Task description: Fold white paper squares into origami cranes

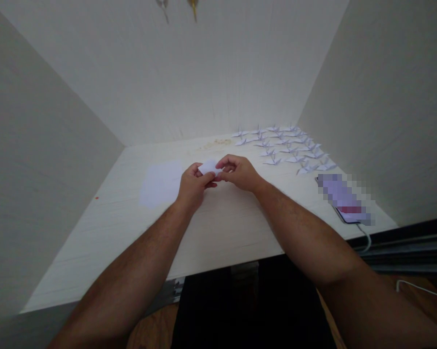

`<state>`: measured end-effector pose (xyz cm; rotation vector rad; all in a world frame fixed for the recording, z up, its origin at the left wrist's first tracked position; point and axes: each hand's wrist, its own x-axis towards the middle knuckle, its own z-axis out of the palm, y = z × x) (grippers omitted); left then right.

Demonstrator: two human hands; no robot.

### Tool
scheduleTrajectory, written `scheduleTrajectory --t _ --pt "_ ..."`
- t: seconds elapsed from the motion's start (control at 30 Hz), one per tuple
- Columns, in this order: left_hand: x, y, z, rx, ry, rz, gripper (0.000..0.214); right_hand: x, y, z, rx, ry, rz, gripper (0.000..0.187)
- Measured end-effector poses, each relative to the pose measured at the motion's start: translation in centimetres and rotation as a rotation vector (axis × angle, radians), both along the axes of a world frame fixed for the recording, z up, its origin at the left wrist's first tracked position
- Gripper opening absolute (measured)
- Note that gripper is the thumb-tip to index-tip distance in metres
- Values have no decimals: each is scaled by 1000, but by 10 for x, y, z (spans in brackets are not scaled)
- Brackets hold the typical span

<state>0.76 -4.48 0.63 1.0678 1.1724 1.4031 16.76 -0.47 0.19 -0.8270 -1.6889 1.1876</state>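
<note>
A small folded piece of white paper (pixel 209 167) is held above the middle of the table, between both hands. My left hand (pixel 195 183) is closed on its left and lower side, with the thumb pressed on the near face. At the paper's right edge, the thumb and fingers of my right hand (pixel 240 172) pinch it. The exact folds are too small and blurred to make out. To the left of my left hand lies a pale sheet or stack of white paper (pixel 160 183), flat on the table.
Rows of white folded paper cranes (pixel 284 145) stand at the back right. A phone (pixel 344 198) with a white cable (pixel 366 238) lies near the right edge. Panels (pixel 211 72) enclose the table (pixel 131 232) at back and sides. A small orange spot (pixel 97 198) is at left.
</note>
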Motion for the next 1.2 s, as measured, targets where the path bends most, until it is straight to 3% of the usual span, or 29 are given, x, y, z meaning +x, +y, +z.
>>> scheduleTrajectory --t 0.17,0.3,0.53,0.67,0.83,0.9,1.2 --pt "-6 6 -3 93 151 47 16 2 3 -2 170 -138 -84 12" --pt "-7 8 -3 71 129 73 13 3 4 -2 220 -89 -157 21" --pt "2 2 2 6 -110 98 39 -5 0 0 188 48 -352 36" --pt "4 -2 4 1 -104 53 44 -7 1 1 90 115 -286 29" --pt "0 -2 5 -17 7 -72 12 -3 2 4 -36 85 -68 15" --pt "-2 -1 5 -23 23 -71 12 -1 2 5 -37 83 -10 15" --pt "0 -1 7 -82 -25 -34 26 1 -2 4 175 -1 -118 21"
